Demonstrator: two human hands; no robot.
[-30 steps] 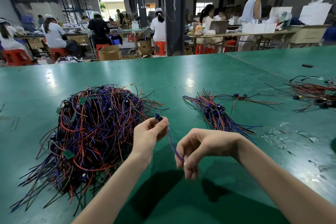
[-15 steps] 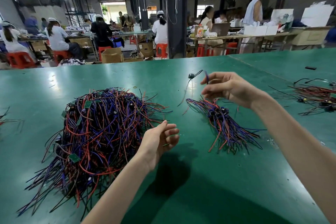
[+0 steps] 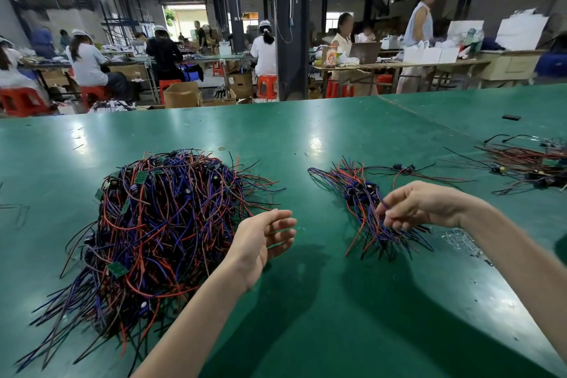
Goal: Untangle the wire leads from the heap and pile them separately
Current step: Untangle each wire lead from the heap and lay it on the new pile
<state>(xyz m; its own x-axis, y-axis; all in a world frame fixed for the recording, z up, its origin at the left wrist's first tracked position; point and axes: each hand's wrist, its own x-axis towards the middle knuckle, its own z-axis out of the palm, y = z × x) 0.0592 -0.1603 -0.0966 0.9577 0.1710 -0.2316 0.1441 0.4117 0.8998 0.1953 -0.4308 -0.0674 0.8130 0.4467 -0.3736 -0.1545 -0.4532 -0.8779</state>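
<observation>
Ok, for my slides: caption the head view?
Left hand open beside the tangled heap, right hand over the smaller sorted pile, green table.

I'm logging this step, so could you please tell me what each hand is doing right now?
Left hand: open, holding nothing, beside the tangled heap.
Right hand: open and loose over the sorted pile, gripping nothing.

Green table (image 3: 306,331), glossy surface. A large tangled heap (image 3: 159,224) of red, blue and black leads lies just left of the left hand (image 3: 260,242). A smaller pile (image 3: 362,193) lies beneath the right hand (image 3: 423,205) fingertips. A third wire cluster (image 3: 527,166) lies well beyond it, rightward.
</observation>
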